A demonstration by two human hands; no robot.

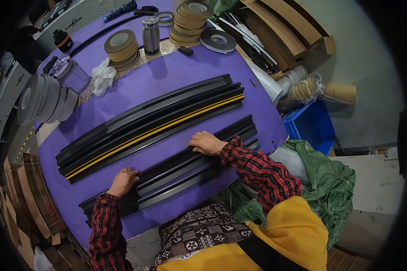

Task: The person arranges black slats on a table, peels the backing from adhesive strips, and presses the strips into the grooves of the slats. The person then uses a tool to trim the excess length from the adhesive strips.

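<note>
Several long black strips (167, 174) lie side by side along the near part of the purple table (257, 72). My left hand (124, 182) rests at their upper edge toward the left, fingers bent together on the black strip; whether it pinches the edge is too small to tell. Further right, my right hand (206, 143) lies over the same strip's upper edge, its fingers curled down onto it. Beyond my hands lies a second group of black strips (149, 115), one with a yellow stripe (158, 131) along its length.
Tape rolls (121, 47) stand at the back beside a metal bottle (151, 36) and a clear jug (72, 74). Grey rolls (43, 99) sit at the left edge. Right of the table are a blue bin (309, 126), green sacking (330, 180) and cardboard (285, 27).
</note>
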